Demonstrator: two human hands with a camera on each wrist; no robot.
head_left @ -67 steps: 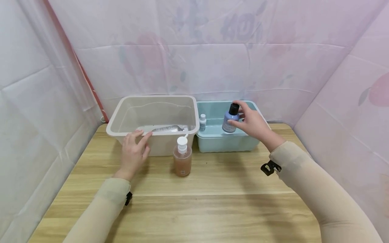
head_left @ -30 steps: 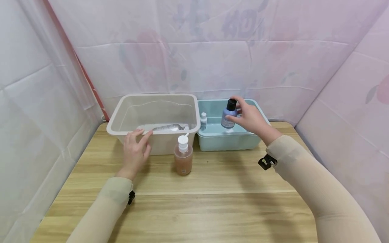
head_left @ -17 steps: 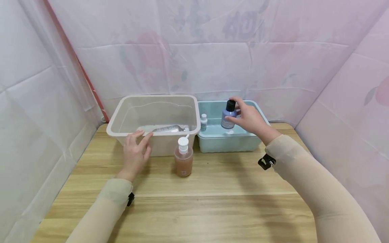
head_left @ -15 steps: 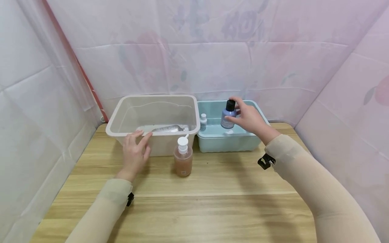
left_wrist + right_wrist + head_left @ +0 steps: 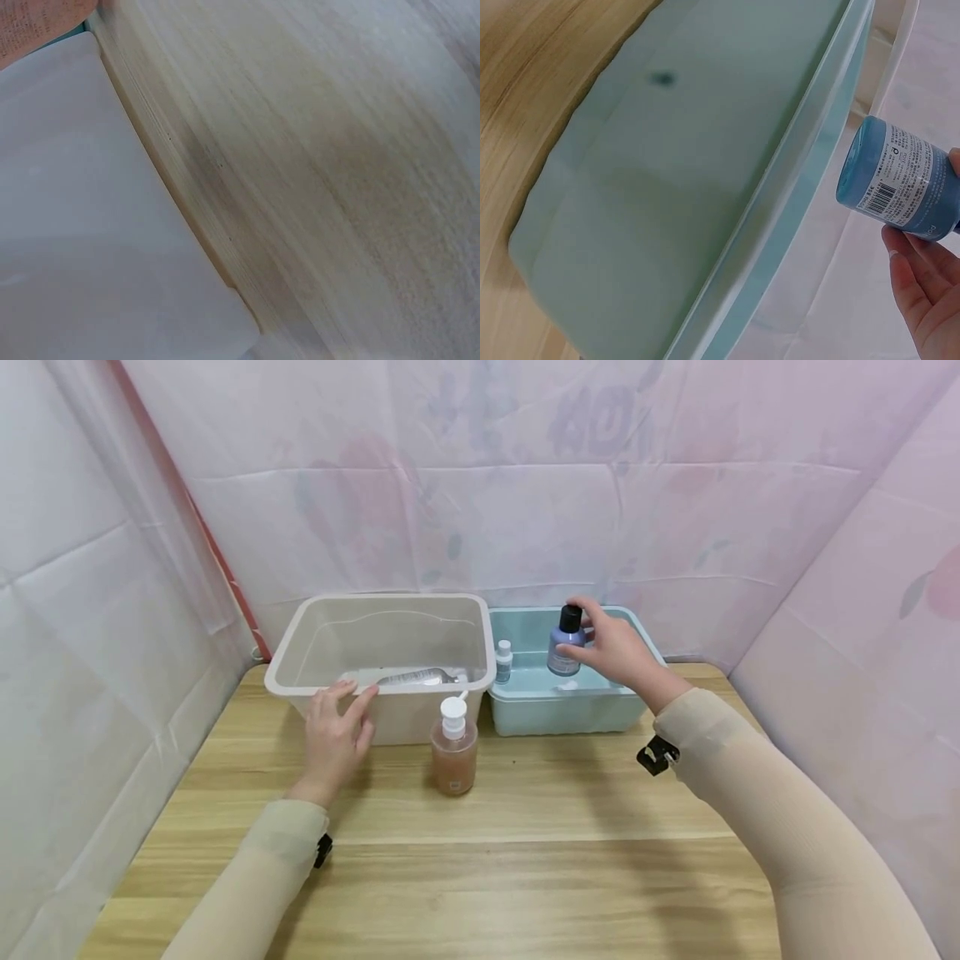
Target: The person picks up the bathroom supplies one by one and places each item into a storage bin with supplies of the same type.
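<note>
Blue bottle: gripped upright by right hand, now lower than a second ago, just over teal bin; placement appears close. Left hand: relaxed, fingertips resting on beige bin

Looked like a staged recording booth, not a lived-in room. Pale floral cloth sheets w/ fold creases hung on three sides, closing in a light wooden table right up to its edges; a red strip showed at the left seam btwn two sheets. Props were household toiletry stuff: beige plastic tub and teal plastic tub set side by side at the back, pump bottle in front of them, small white-capped bottle inside the teal one. Person wore beige sleeves w/ black clips at the wrists.
</note>
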